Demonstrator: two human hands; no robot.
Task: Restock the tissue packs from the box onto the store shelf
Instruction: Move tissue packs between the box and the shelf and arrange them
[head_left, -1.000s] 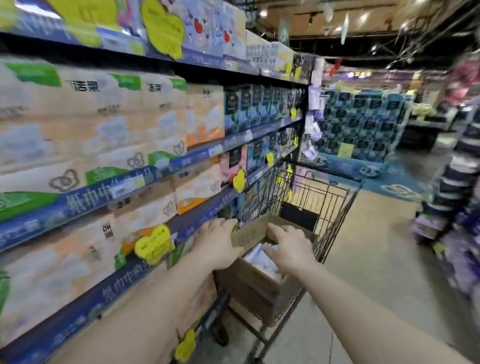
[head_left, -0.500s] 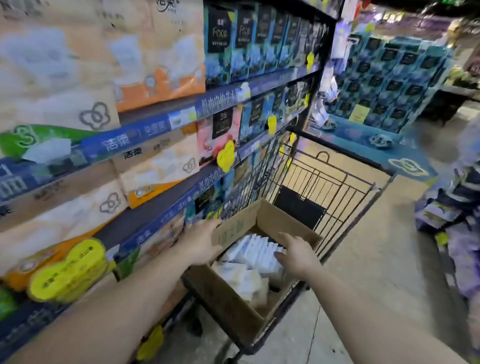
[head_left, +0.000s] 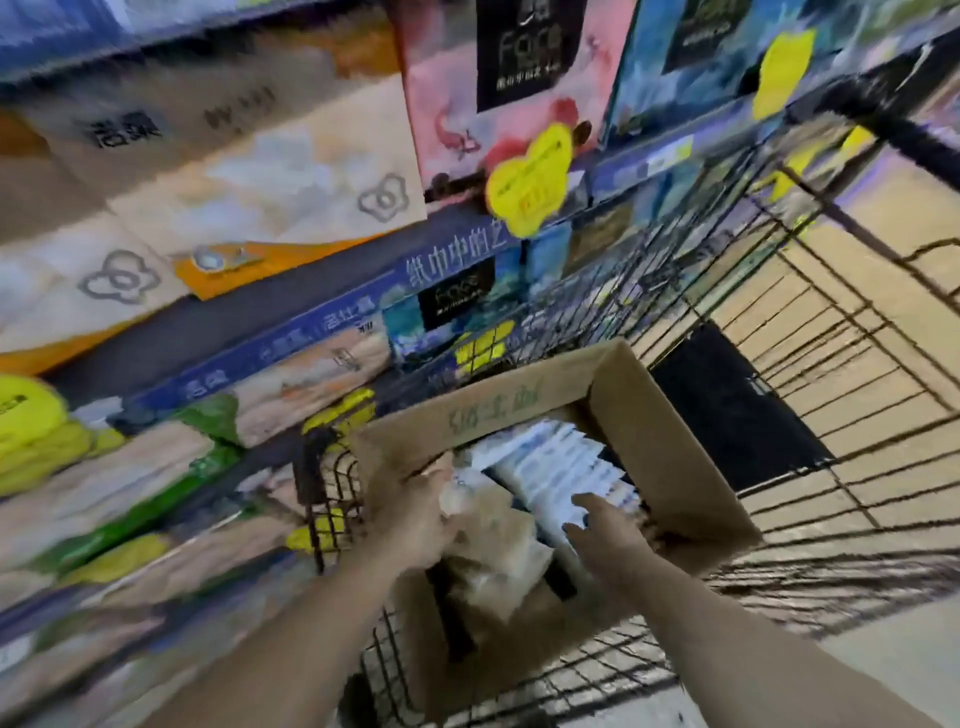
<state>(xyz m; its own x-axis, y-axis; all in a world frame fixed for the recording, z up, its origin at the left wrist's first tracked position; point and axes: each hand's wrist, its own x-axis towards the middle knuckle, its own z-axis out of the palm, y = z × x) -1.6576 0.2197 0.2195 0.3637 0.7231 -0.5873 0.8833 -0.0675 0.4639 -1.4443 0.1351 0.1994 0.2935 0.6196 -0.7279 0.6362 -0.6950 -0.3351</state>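
Observation:
An open cardboard box (head_left: 670, 467) sits in a black wire cart (head_left: 810, 415). A row of white-and-blue tissue packs (head_left: 545, 462) stands on edge inside the box. Beige-wrapped tissue packs (head_left: 493, 556) lie at its near left. My left hand (head_left: 415, 519) is inside the box at the left wall, with its fingers curled round the top of a beige pack. My right hand (head_left: 608, 535) rests on the white-and-blue row with fingers spread. The view is blurred.
The store shelf (head_left: 311, 338) runs along the left, with blue edge strips and yellow price tags (head_left: 530, 182). Large tissue bundles (head_left: 249, 171) fill it, pink and blue boxed ones farther along. The cart stands close against the shelf, with tan floor to the right.
My view has tipped down and closer to the box. My left hand left the box's flap and went inside onto a beige pack. My right hand reached down onto the white-and-blue packs.

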